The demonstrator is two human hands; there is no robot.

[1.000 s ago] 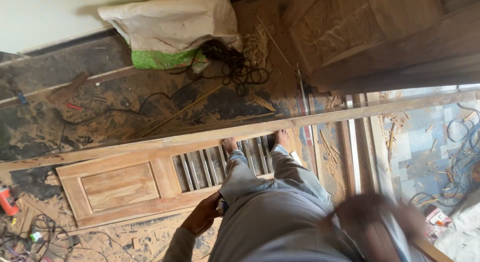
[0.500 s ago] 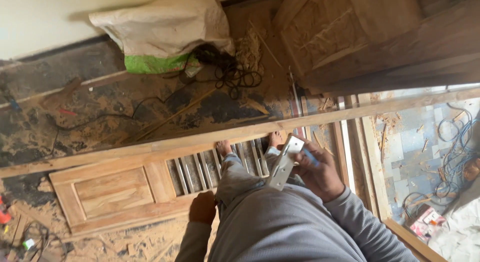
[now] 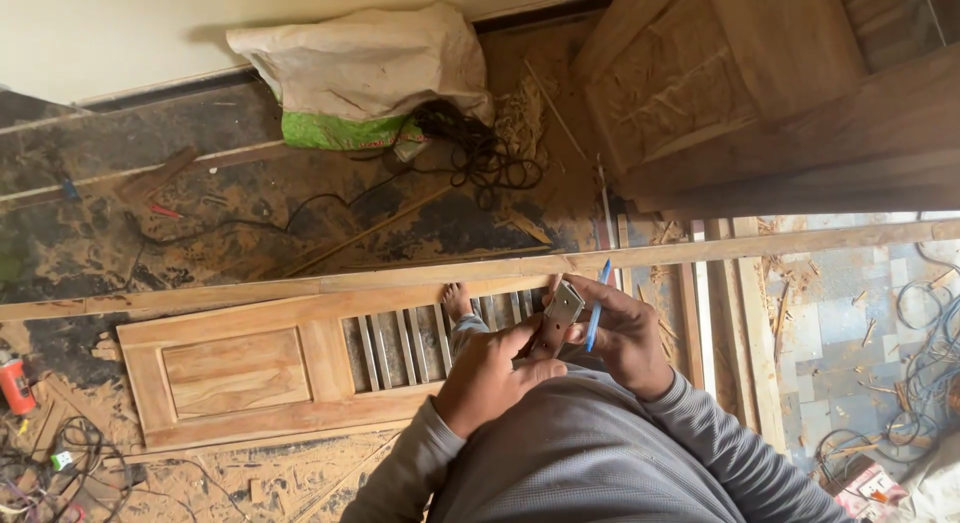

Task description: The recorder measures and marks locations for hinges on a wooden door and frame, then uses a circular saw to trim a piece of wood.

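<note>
Both hands meet just above the person's grey-clad knees, over the slatted end of a wooden shutter. The left hand [image 3: 487,371] is closed around the lower part of a small metal hinge [image 3: 560,311], thumb and fingers pinching it. The right hand [image 3: 622,333] grips the hinge from the other side and also holds a blue pen [image 3: 597,305] between its fingers. The hinge is a flat, grey, dull-shining plate, roughly rectangular; its long axis tilts from lower left to upper right, its upper end pointing toward the long wooden batten [image 3: 480,273]. The pen stands nearly upright in the picture, just right of the hinge, its tip reaching up to the batten.

The shutter [image 3: 250,368] lies flat on the floor, its long axis left to right: pale, smooth, planed wood with a raised rectangular panel on the left and narrow upright slats on the right. A bare foot [image 3: 457,303] rests on the slats. The batten runs along the shutter's far edge, across almost the whole view. The floor [image 3: 200,203] is dark and strewn with sawdust and shavings. Farther off lie a crumpled white sack [image 3: 360,68], a tangle of black cable [image 3: 480,153] and a carved wooden door [image 3: 700,83].
</note>
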